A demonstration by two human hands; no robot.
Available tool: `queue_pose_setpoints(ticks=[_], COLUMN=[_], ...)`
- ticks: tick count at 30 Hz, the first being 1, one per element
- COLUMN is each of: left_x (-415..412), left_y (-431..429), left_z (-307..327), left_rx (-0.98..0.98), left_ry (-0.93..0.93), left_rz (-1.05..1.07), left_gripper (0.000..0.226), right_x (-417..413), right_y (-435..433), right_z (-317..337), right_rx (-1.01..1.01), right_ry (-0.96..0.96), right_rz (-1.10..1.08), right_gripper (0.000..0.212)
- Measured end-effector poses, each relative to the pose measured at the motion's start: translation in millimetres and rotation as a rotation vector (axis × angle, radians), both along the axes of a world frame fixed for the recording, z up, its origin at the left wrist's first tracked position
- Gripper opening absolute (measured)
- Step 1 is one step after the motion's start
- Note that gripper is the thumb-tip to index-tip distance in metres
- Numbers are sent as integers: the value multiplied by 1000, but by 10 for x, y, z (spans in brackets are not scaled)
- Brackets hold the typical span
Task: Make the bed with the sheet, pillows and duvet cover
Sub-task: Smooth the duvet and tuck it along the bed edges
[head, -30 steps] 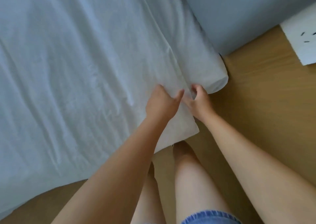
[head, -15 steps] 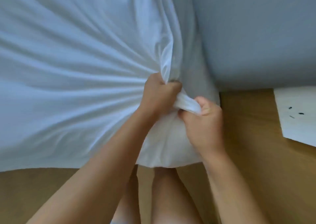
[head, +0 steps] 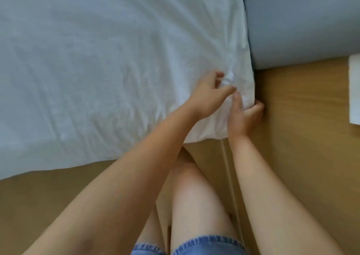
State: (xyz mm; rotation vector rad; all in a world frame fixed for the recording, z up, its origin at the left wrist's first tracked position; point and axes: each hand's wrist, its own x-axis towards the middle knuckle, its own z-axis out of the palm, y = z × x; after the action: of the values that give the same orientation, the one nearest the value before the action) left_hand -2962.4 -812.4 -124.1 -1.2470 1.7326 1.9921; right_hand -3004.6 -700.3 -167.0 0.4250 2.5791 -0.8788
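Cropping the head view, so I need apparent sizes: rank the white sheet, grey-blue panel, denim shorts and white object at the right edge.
1. white sheet
2. grey-blue panel
3. denim shorts
4. white object
Last two: both cut by the frame, shorts nearer the camera, so unsure.
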Motion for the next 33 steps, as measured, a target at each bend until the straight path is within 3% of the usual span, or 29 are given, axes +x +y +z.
queue_pose_setpoints(ticks=[3,6,8,12,15,17,20,23,26,28,31,33], left_x=[990,1811,2162,2390,2375,2316,2185,1972,1921,1934,1950,1941], left_y=[155,228,192,-25,-139,-177,-201,-359,-498,-511,-421,-357], left_z=[97,180,218,220,226,224,182,265,383,457,482,510], left_rx=[-215,-352,-485,-992,-1164,-1162,-1121,-1032,-936,-845,-693,-629], left_ry=[-181,-351,-384,-179,-158,-261,-322,-258,-92,-87,-227,-291], left_rz=[-32,-299,-489,-873,-1182,-1364,-1504,-1380,-1420,-1371,-1216,-1151], left_gripper=[41,50,54,62,79,90,62,36,30,28,31,45], right_x=[458,1047,1357,1625,1706,1773,1976,2266,2345,2283,2203,2161], right_y=[186,155,-7,-383,-369,-255,-157,-224,-326,-372,-427,-420], right_z=[-49,-97,-141,-97,51,148,306,416,405,416,451,488], right_rx=[-164,-436,-693,-1119,-1161,-1052,-871,-1098,-1415,-1514,-1334,-1212], right_ry=[-284,-774,-937,-901,-807,-662,-480,-587,-699,-717,-735,-725], right_rz=[-349,-589,-684,-843,-893,-991,-1087,-1079,-945,-874,-872,-967], right_gripper=[77,90,89,80,63,50,48,46,62,60,33,28])
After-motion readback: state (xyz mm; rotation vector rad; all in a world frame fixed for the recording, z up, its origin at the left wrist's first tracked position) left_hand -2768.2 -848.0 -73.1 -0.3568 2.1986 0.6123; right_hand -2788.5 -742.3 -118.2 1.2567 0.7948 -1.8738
